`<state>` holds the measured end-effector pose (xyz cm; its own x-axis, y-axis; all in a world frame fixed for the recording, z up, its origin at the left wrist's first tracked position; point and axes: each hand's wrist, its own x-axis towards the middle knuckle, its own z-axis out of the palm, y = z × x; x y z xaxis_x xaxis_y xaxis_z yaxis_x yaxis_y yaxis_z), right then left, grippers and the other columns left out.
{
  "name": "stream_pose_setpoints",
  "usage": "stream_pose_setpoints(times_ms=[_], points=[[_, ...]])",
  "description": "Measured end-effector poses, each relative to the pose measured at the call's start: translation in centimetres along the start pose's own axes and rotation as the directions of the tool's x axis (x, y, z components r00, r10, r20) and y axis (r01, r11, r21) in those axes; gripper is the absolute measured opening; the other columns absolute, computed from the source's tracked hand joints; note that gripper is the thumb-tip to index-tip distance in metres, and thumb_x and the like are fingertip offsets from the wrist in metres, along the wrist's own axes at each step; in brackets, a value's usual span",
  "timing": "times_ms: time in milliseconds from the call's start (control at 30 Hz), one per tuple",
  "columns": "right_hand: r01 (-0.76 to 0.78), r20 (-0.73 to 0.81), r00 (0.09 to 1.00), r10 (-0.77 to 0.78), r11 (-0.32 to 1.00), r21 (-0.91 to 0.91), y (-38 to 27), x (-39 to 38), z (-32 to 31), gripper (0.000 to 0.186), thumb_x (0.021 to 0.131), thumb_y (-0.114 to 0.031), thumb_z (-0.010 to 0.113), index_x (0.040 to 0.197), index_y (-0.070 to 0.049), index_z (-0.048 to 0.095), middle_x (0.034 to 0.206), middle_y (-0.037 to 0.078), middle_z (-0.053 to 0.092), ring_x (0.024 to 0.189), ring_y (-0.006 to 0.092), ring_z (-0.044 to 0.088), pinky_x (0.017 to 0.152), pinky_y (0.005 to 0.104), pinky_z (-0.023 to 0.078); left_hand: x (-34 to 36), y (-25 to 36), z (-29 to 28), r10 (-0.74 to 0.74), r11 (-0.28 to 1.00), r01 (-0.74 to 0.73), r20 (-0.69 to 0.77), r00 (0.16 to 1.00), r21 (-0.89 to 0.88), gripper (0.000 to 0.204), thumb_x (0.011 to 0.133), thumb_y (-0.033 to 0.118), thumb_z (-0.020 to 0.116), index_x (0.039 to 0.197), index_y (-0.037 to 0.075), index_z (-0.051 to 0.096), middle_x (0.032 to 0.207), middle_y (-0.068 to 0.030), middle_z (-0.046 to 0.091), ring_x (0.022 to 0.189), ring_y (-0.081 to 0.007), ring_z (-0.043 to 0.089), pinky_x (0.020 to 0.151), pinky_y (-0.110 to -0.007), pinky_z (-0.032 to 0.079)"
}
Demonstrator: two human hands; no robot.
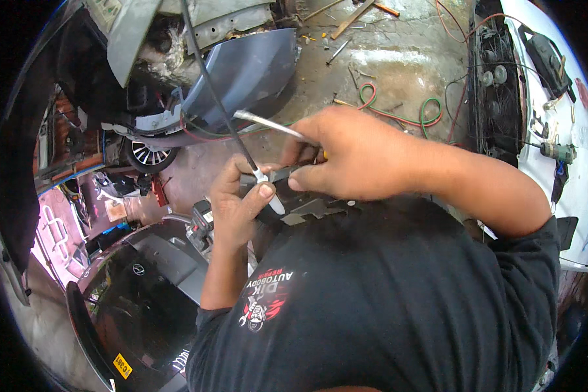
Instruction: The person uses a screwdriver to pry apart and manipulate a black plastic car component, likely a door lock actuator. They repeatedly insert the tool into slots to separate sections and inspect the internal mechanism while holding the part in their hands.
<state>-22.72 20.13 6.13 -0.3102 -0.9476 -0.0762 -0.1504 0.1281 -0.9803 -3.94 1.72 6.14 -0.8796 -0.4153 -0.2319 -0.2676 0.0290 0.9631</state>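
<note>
A thin black rod (215, 91) slants down from the top edge to a white plastic end piece (262, 183). My left hand (232, 202) is closed on that white end, its thumb pressed over it. My right hand (356, 157) is closed on a screwdriver-like tool with a flat silver shaft (268, 123), pointing left past the rod; a bit of yellow shows between the fingers. The right thumb and fingertips also meet at a dark grey piece (282, 175) beside the left hand. What lies under the right palm is hidden.
A grey-blue car panel (248, 72) and a wheel (151, 155) are at the upper left. A dark car body (144, 287) stands lower left. Red and green hoses (431, 114), a loose metal tool (338, 51) and wood sticks lie on the floor. A power drill (558, 153) rests on a white panel at right.
</note>
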Motion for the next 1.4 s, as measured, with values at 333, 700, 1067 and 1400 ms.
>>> stream_pose_setpoints(times_ms=[333,700,1067,1400], points=[[-0.113,0.153,0.984,0.092,0.984,0.139,1.0,1.4,-2.1,0.031,0.089,-0.019,0.08,0.108,0.006,0.073,0.095,0.014,0.077,0.09,0.0198,0.072,0.085,0.0337,0.056,1.2,0.2,0.9,0.004,0.997,-0.003,0.009,1.0,-0.071,0.039,0.089,0.03,0.075,0.113,0.002,0.062,0.108,-0.0104,0.072,0.102,-0.0187,0.069,0.09,-0.034,0.055],[-0.073,0.05,0.996,0.073,0.997,0.0,0.5,1.7,-2.4,0.033,0.09,-0.026,0.079,0.11,0.0,0.075,0.1,0.016,0.078,0.096,0.0272,0.075,0.091,0.0411,0.056,3.7,-0.2,-0.5,0.097,0.939,-0.08,-0.034,0.995,0.335,0.026,0.086,0.027,0.071,0.097,0.003,0.07,0.09,-0.0045,0.069,0.089,-0.0149,0.062,0.083,-0.033,0.051],[-0.037,-0.225,0.966,0.129,0.928,0.372,0.0,2.7,-6.9,0.035,0.103,-0.033,0.069,0.121,-0.003,0.072,0.096,0.005,0.071,0.084,0.0134,0.065,0.076,0.0327,0.054,4.7,0.2,0.5,0.027,0.998,-0.028,0.029,0.999,0.057,0.018,0.088,0.019,0.079,0.097,0.006,0.071,0.092,0.0004,0.067,0.086,-0.0124,0.06,0.079,-0.033,0.049],[0.448,-0.77,0.589,-0.245,0.892,0.059,-10.7,8.1,-24.8,0.038,0.105,-0.032,0.063,0.13,-0.004,0.067,0.105,0.002,0.07,0.081,0.0111,0.061,0.062,0.0281,0.049,5.3,1.9,2.0,0.036,0.967,-0.079,0.18,0.983,0.241,0.023,0.092,0.024,0.083,0.09,0.005,0.069,0.08,0.0007,0.068,0.076,-0.0087,0.059,0.07,-0.029,0.048]])
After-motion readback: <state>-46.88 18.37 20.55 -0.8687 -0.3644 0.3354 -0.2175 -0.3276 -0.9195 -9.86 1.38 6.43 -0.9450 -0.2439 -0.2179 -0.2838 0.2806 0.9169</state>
